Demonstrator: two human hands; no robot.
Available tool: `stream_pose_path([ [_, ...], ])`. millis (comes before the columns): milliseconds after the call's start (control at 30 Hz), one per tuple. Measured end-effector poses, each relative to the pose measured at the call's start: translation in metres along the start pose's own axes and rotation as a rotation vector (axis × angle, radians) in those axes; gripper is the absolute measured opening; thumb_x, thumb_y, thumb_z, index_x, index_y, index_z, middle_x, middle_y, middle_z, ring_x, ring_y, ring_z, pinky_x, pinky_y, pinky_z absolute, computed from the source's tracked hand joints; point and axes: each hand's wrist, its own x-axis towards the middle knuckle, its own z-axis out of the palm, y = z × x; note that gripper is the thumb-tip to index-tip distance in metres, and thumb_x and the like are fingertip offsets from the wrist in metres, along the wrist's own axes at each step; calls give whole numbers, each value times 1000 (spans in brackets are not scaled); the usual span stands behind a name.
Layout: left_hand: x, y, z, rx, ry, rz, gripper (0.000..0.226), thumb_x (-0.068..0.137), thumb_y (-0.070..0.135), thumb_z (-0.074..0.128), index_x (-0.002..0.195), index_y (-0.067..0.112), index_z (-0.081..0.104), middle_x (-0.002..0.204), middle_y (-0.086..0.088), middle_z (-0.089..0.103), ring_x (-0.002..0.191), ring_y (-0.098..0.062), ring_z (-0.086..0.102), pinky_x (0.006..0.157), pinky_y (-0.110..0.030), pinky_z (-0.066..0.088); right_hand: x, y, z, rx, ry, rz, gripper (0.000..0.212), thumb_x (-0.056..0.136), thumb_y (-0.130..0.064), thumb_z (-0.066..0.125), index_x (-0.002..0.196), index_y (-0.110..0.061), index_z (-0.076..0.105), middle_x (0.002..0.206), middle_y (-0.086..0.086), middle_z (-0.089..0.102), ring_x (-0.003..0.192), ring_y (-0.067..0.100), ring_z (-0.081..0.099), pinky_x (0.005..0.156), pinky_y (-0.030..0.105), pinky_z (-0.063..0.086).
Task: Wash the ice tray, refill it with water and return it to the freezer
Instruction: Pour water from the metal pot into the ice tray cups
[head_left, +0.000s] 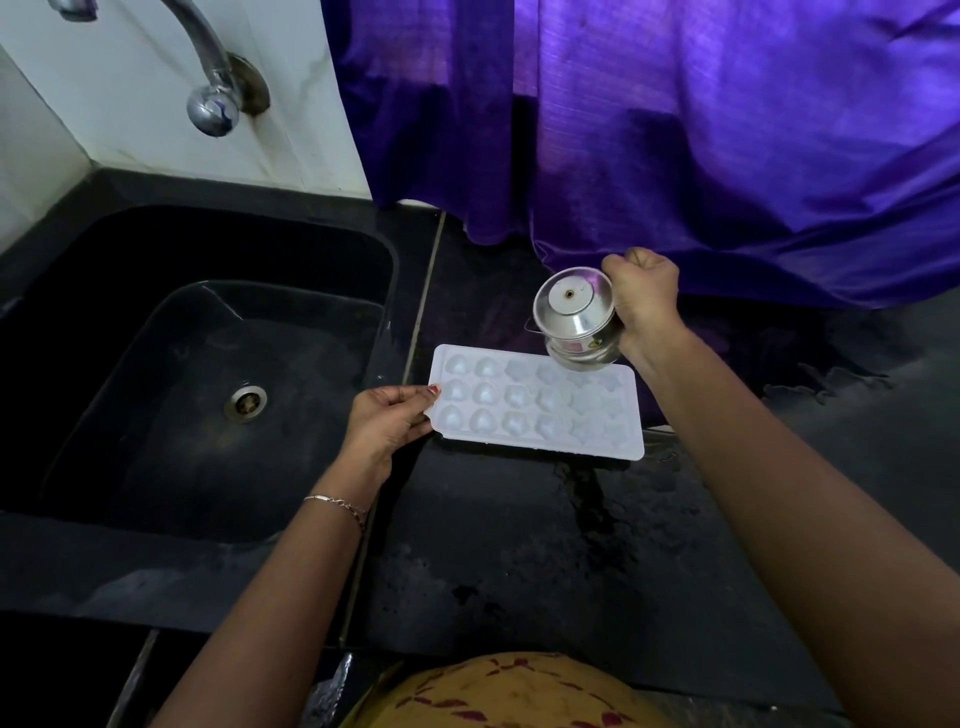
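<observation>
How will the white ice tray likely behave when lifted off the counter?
The ice tray looks like thin plastic, so it may flex if lifted by the end the left hand holds. Its shallow open cells would probably spill water if tilted. On the wet-looking counter it may slide easily.

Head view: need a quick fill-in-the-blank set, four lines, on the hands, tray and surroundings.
1. The left hand holds the ice tray at its ____ end.
2. The steel vessel gripped by the right hand is tipped over the tray's ____ end.
3. The tray is to the ____ of the sink.
4. The curtain behind the tray is ____.

Missing words: left; right; right; purple.
</observation>
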Motion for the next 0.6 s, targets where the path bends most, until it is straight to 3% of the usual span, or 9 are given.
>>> stream_pose_path([
  [300,-1,1,1,-7,0,-2,11,84,12,73,85,2,71,80,-9,72,64,-10,69,58,-19,55,-4,5,19,-128,-66,-126,42,78,3,55,53,-20,29,51,-4,29,47,8,29,47,24,32],
  [600,1,0,0,-16,-9,1,13,84,12,73,88,0,71,87,-15,72,69,-14,69,60,-20,56,-5,5,28,-227,-96,-231,46,77,1,56,51,-21,26,44,-13,24,47,6,24,49,22,31],
])
